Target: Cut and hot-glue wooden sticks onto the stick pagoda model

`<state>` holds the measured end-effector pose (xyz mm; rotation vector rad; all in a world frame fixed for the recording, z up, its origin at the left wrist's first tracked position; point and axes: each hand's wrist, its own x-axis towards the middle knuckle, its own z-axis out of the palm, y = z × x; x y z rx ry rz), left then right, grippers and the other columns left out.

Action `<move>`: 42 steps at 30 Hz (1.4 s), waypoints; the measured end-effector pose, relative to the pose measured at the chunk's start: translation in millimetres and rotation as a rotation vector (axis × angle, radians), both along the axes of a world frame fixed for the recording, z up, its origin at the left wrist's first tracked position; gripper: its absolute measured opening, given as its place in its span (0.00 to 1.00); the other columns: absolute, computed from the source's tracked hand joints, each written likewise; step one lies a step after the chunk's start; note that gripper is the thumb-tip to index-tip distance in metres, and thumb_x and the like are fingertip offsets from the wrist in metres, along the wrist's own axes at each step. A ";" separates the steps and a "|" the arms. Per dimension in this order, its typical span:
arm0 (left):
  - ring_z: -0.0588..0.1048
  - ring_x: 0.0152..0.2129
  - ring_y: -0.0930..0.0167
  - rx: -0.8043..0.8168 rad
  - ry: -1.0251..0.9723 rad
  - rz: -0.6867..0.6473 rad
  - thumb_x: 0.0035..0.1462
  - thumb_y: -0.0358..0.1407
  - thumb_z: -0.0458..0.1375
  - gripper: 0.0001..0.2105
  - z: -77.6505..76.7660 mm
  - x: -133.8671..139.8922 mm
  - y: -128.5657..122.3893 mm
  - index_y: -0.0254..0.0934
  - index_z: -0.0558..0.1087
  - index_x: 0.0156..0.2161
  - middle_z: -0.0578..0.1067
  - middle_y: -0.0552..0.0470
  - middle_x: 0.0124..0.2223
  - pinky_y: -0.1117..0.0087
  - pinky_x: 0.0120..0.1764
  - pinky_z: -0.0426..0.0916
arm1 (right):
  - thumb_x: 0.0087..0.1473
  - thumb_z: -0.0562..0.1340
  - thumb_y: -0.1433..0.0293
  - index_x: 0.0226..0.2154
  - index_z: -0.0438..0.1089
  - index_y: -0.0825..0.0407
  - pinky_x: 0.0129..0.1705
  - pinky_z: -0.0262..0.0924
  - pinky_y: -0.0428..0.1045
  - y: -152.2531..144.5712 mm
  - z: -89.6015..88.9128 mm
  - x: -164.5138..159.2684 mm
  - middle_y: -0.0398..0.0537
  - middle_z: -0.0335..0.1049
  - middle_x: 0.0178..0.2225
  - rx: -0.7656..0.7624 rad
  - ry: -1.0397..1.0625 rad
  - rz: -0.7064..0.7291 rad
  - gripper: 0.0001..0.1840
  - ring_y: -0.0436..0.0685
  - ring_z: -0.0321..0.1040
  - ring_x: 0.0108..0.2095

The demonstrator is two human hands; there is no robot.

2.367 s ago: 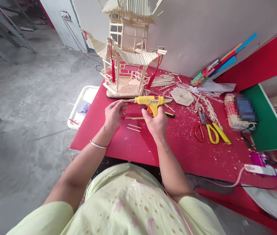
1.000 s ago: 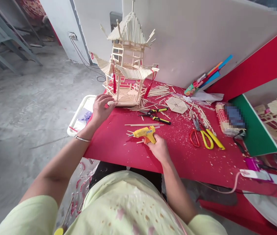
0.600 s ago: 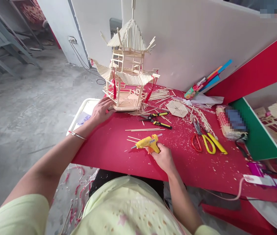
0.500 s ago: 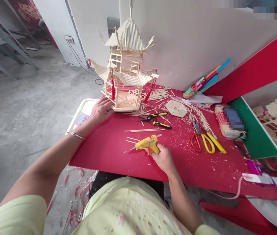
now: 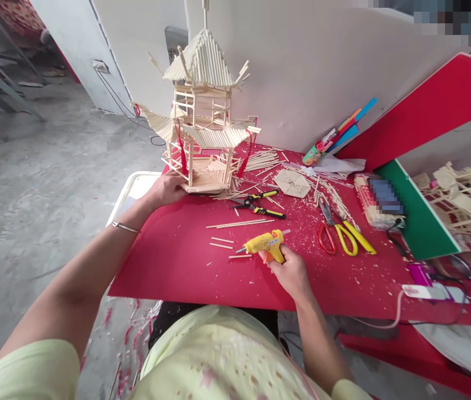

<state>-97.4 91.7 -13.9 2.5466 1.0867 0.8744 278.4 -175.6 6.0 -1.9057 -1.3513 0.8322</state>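
A two-tiered pagoda model point(image 5: 208, 136) made of pale wooden sticks, with red tassels at its roof corners, stands upright at the back left of the red tabletop point(image 5: 169, 244). My left hand point(image 5: 169, 189) is at the model's lower left corner, its fingers curled around the base edge and partly hidden. In my right hand point(image 5: 291, 272) is a yellow hot glue gun point(image 5: 265, 244), gripped by the handle with its nozzle pointing left. Beneath and beside the nozzle lie short loose sticks point(image 5: 221, 243). Longer sticks point(image 5: 241, 223) rest farther back.
Black-and-yellow pliers point(image 5: 260, 204) lie in front of the model. Right of them are a hexagonal stick panel point(image 5: 292, 183), red-handled and yellow-handled cutters point(image 5: 346, 230), and scattered offcuts. A green board point(image 5: 416, 214), a power strip point(image 5: 435, 293) and cords occupy the right side.
My view has shifted a little. The glue gun has moved right and slightly toward me, uncovering a short stick. My left fingers, formerly stretched over the base edge, are now more curled there.
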 end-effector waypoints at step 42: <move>0.74 0.31 0.69 -0.082 -0.478 0.462 0.56 0.48 0.66 0.15 42.5 36.4 -88.2 0.37 0.81 0.37 0.79 0.53 0.32 0.70 0.36 0.68 | 0.50 0.70 0.42 0.40 0.71 0.50 0.33 0.65 0.50 22.2 64.3 -42.7 0.46 0.74 0.31 0.430 -0.082 -0.183 0.30 0.54 0.66 0.27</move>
